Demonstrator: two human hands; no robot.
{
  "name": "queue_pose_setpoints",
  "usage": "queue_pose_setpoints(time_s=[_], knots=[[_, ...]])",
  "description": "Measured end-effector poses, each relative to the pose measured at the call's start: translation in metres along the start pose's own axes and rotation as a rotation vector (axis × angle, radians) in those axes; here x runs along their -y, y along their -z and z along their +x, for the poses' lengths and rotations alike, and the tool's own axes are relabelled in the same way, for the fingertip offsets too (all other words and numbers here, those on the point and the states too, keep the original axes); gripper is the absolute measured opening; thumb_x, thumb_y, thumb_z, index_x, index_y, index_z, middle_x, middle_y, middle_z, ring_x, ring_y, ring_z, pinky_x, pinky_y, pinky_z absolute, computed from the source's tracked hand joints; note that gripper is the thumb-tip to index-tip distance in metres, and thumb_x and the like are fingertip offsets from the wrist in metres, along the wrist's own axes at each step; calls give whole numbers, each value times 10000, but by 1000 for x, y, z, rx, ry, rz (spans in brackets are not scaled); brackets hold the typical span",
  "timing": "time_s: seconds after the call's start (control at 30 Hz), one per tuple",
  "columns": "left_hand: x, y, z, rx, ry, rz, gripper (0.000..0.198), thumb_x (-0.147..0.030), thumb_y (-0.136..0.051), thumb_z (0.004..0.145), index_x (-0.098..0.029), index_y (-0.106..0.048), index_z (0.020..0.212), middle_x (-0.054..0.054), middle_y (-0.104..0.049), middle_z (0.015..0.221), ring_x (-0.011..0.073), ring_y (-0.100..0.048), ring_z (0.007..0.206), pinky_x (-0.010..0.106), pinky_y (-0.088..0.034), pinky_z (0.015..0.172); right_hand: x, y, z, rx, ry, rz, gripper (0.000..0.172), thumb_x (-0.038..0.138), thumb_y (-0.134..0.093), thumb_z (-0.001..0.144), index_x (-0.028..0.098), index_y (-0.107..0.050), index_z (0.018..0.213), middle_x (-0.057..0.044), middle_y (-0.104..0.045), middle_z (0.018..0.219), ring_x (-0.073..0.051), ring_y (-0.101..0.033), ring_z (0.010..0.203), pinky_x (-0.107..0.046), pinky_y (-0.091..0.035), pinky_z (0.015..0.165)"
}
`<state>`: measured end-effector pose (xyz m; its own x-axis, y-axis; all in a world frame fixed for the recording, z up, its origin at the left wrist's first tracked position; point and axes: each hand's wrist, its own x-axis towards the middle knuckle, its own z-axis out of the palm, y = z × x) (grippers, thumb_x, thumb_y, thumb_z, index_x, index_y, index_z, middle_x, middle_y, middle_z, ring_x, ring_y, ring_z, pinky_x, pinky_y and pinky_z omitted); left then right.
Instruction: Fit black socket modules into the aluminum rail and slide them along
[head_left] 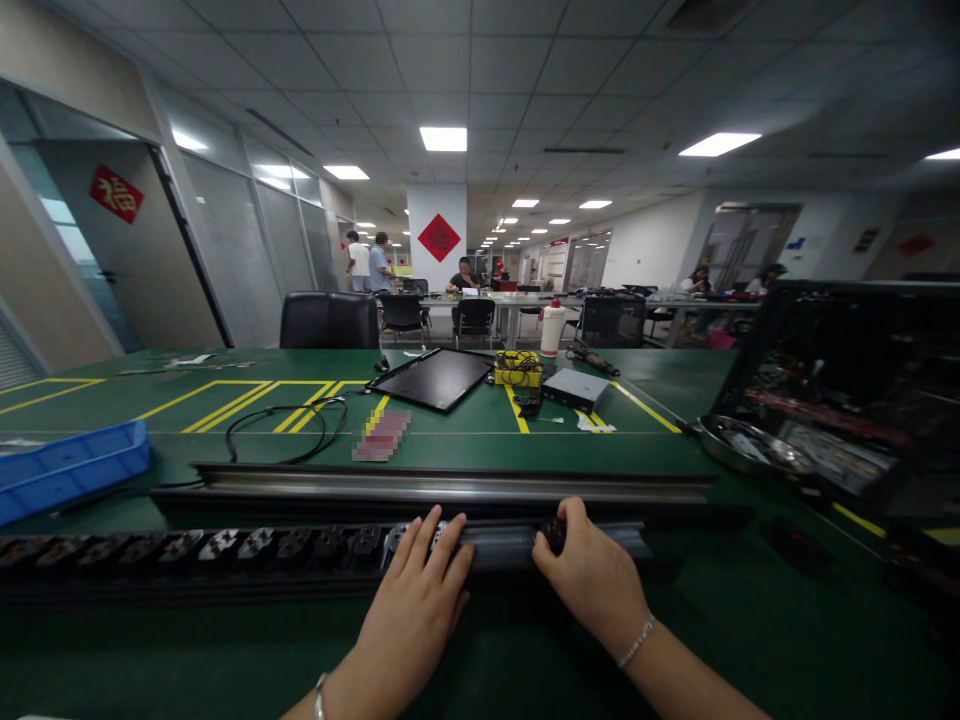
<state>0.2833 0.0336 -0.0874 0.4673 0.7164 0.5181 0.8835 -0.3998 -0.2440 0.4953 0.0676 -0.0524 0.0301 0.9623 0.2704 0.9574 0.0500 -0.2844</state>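
Note:
A long black rail (510,545) lies across the near part of the table. Its left half carries a row of black plug-like modules (292,545), several with metal prongs. My left hand (411,615) rests palm down over the last of these modules, fingers stretched out and covering part of them. To its right, my right hand (592,570) pinches a small dark rounded module (553,535) between thumb and fingers at the bare stretch of rail. Most of that piece is hidden by my fingers. Just behind, a second metal-lined rail (450,485) lies parallel.
A blue tray (75,470) stands at left. Farther back are a cable (322,430), a black panel (435,378), a yellow box (519,368), a grey box (576,388) and a white bottle (552,330). A metal dish (757,450) and open electronics case (832,390) stand right.

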Motion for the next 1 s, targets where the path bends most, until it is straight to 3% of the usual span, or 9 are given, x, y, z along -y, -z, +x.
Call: queue_pose_setpoints(time_s=[0.4,0.8,1.0], knots=[[0,0,0,-5,-1,-8,407,-198,-532,802,-269,-511,1202,20,-441,1384,300,-350,1295,482,-344,1039,-1,-2,2,-63,10,10,85,251,-445,784,208,-398,841,-24,-543,841,-165,-563,689,-274,-304,573],[0,0,0,-6,3,-16,373,-242,-528,827,-271,-516,1199,19,-436,1389,293,-330,1308,474,-327,1052,-4,1,1,-43,43,-12,88,276,-450,802,213,-420,855,-24,-600,789,-176,-592,710,-273,-322,587],[-1,1,2,-15,4,-34,348,-285,-532,837,-265,-536,1184,23,-451,1377,287,-344,1300,472,-326,1055,-5,5,0,-2,-18,-64,159,362,-472,809,210,-434,838,-38,-637,767,-195,-613,701,-287,-326,597]])
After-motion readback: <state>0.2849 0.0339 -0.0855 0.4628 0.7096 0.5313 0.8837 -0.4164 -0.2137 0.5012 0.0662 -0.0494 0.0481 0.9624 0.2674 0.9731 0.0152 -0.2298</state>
